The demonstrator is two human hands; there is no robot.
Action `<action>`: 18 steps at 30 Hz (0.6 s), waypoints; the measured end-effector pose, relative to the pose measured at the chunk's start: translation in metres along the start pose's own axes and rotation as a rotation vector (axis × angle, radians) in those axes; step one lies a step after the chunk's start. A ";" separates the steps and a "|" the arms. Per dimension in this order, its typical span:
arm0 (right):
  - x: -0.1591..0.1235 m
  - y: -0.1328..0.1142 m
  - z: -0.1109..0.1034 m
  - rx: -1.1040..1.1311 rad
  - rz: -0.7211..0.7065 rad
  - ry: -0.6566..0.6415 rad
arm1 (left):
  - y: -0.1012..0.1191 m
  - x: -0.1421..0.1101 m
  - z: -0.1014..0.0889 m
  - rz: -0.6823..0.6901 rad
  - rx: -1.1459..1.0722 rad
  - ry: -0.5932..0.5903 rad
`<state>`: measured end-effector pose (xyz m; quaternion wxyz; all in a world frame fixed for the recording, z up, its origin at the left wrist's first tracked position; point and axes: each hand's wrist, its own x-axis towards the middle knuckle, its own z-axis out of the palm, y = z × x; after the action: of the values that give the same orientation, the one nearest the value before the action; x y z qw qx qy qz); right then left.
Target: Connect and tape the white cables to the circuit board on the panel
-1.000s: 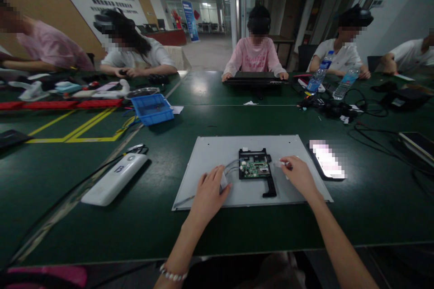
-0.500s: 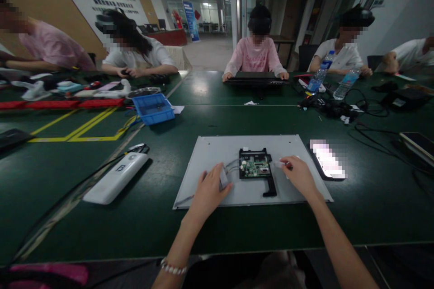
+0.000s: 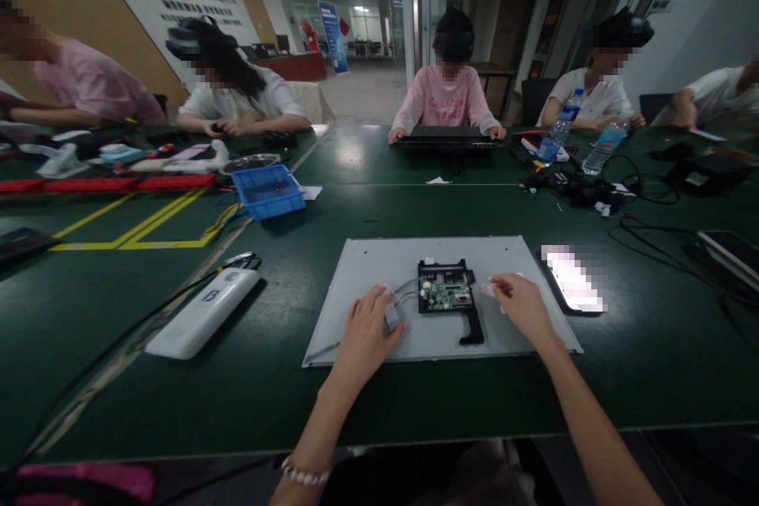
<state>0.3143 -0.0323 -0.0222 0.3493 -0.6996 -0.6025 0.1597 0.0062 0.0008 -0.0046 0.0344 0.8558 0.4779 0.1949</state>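
Note:
A light grey flat panel (image 3: 379, 257) lies on the table before me. At its middle sits a green circuit board (image 3: 447, 295) in a black bracket (image 3: 471, 324) with an arm reaching toward me. Thin grey wires (image 3: 405, 289) run from the board's left side to a small grey piece (image 3: 392, 315). My left hand (image 3: 366, 332) rests on the panel, fingers stretched out and thumb apart, beside that grey piece. To the right of the bracket, my right hand (image 3: 525, 307) pinches a small translucent piece of film (image 3: 487, 289); its fingertips partly cover it.
A lit phone (image 3: 572, 278) lies right of the panel, a white power bank (image 3: 205, 312) with a cable to the left. Farther off stand a blue bin (image 3: 269, 191) and two water bottles (image 3: 560, 126). Several people sit across the green table (image 3: 368, 395).
The fingers of my right hand have shifted slightly over the translucent film. My left hand and the panel have hardly moved.

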 end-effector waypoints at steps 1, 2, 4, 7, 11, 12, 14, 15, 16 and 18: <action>0.000 0.000 0.000 0.001 0.000 0.000 | 0.001 0.000 -0.001 0.004 0.003 0.011; 0.000 0.001 0.001 0.001 -0.001 -0.002 | 0.002 0.000 -0.003 0.011 0.007 0.024; 0.000 0.003 0.001 -0.004 0.003 -0.008 | 0.005 0.000 -0.007 0.027 0.019 0.054; 0.001 0.005 0.003 -0.017 0.014 -0.022 | 0.009 -0.004 -0.015 0.065 0.050 0.066; 0.001 0.006 0.004 -0.035 0.005 -0.031 | 0.015 -0.011 -0.022 0.130 0.122 -0.052; 0.001 0.006 0.004 -0.043 0.003 -0.029 | 0.016 -0.012 -0.022 0.140 0.141 -0.078; 0.001 0.006 0.004 -0.055 -0.002 -0.024 | 0.017 -0.013 -0.023 0.150 0.175 -0.098; 0.001 0.006 0.004 -0.057 -0.005 -0.022 | 0.018 -0.013 -0.022 0.149 0.190 -0.097; 0.001 0.006 0.004 -0.057 -0.008 -0.020 | 0.018 -0.012 -0.022 0.145 0.200 -0.093; 0.001 0.006 0.004 -0.055 -0.012 -0.021 | 0.018 -0.010 -0.023 0.141 0.205 -0.092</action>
<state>0.3164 -0.0305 -0.0291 0.3244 -0.7036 -0.6145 0.1483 0.0077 -0.0202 0.0182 -0.0451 0.8945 0.4317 0.1074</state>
